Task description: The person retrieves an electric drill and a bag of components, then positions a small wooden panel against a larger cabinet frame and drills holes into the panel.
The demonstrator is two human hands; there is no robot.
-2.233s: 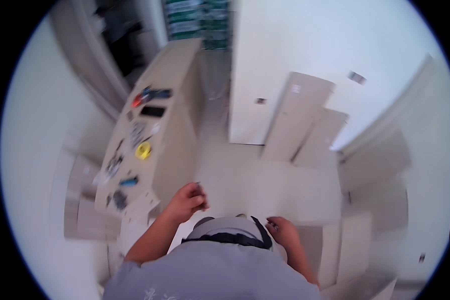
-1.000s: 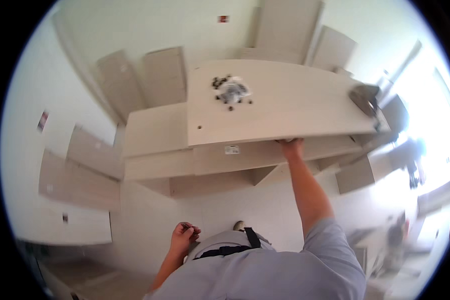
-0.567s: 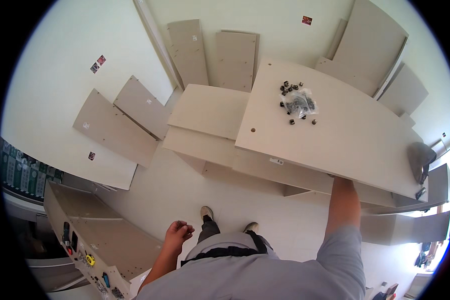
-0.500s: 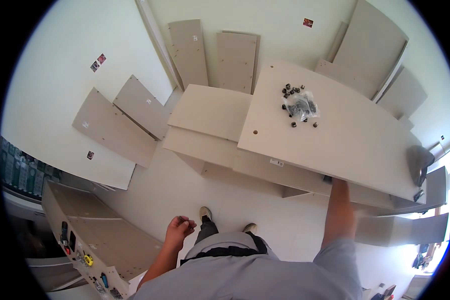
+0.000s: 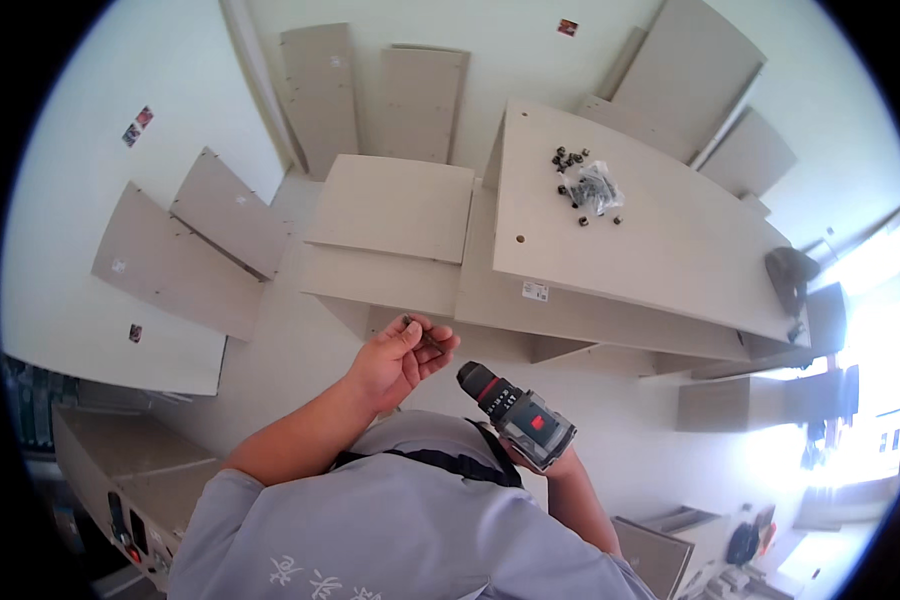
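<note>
In front of my waist, my left hand (image 5: 395,363) pinches a short dark rod, which looks like a drill bit (image 5: 425,337), between thumb and fingers. Gripped in my right hand (image 5: 558,468) is a cordless drill (image 5: 525,420), dark grey with a red patch. Its chuck tilts up and left toward the bit, a small gap apart from it. The drill's body hides most of my right fingers. Beyond both hands stands a beige cabinet with a large top panel (image 5: 650,225). On that panel lie a clear plastic bag of dark fittings (image 5: 598,188) and several loose dark fittings (image 5: 570,158).
Beside the large panel is a lower beige unit (image 5: 390,210). Loose boards (image 5: 175,265) lean against the walls. At my lower left a carcass (image 5: 120,440) has tools on its edge. A dark object (image 5: 790,280) sits at the panel's right end.
My right hand has come back from under the large panel and now holds the drill before my waist. My left hand has risen toward the middle with the bit. The view has shifted.
</note>
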